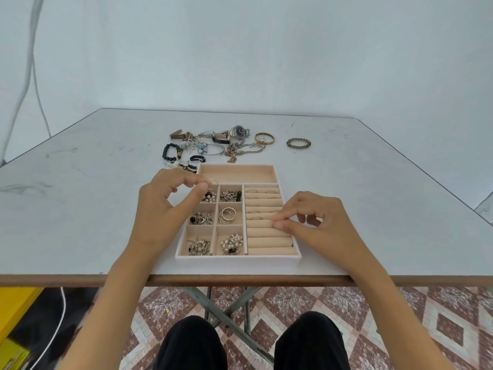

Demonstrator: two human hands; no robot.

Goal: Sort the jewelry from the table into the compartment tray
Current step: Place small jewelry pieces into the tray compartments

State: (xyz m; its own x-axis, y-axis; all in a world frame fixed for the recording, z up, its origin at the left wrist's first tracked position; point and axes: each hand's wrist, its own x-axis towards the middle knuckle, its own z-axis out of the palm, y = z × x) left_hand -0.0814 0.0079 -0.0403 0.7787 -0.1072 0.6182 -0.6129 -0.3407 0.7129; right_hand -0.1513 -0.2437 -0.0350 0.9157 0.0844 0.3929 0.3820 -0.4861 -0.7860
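A beige compartment tray [238, 259] sits at the table's near edge. Its left small cells hold earrings, pearls and rings; the long back cell is bare. My left hand [165, 206] pinches a thin ring [212, 182] between thumb and forefinger above the tray's upper left cells. My right hand [310, 222] has thumb and forefinger pressed together on the ring rolls [262, 232] at the tray's right; whether it holds anything there I cannot tell. Behind the tray lie loose watches [238, 132], chains [244, 149], a gold bangle [264, 138] and a dark bead bracelet [169, 152].
A grey bead bracelet [299, 142] lies apart at the back right. The white table [80, 209] ends just in front of the tray. My knees, folding table legs and a patterned tile floor show below; a yellow box sits at the lower left.
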